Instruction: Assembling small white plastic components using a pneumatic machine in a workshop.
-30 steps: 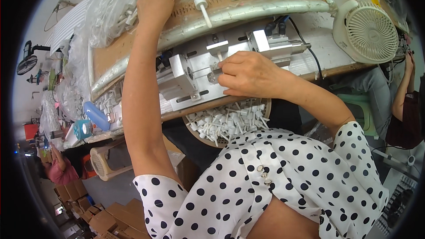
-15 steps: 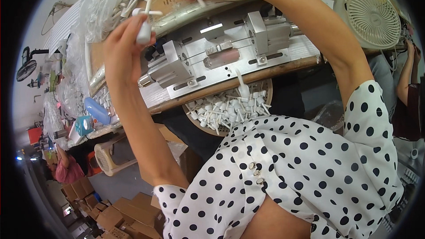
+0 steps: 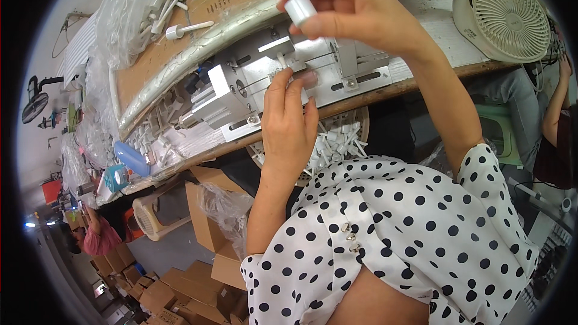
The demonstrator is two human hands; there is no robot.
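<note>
My right hand (image 3: pixel 367 15) is raised above the far side of a metal fixture (image 3: pixel 223 99), closed on a white applicator cap (image 3: pixel 300 9) pinched between thumb and fingers. Its thin stem points up and away. My left hand (image 3: pixel 286 117) reaches to the middle of the fixture, its fingers closed around another white applicator cap. Only that cap's stem (image 3: pixel 281 59) shows clearly, beside a small metal block; my fingers hide the rest. A round basket (image 3: pixel 366 135) full of similar white caps sits below the bench edge, partly behind my left hand.
Loose white caps (image 3: pixel 174 32) and clear plastic bags (image 3: pixel 129 12) lie on the brown board at the far left. A wrapped curved bar (image 3: pixel 198 57) runs behind the fixture. A white fan (image 3: pixel 503 18) stands at right. Cardboard boxes (image 3: pixel 186 286) are on the floor.
My left hand has moved right and down from the board to the fixture with its cap. The right hand has come nearer, lifting a cap. A cap seen above the basket is no longer there.
</note>
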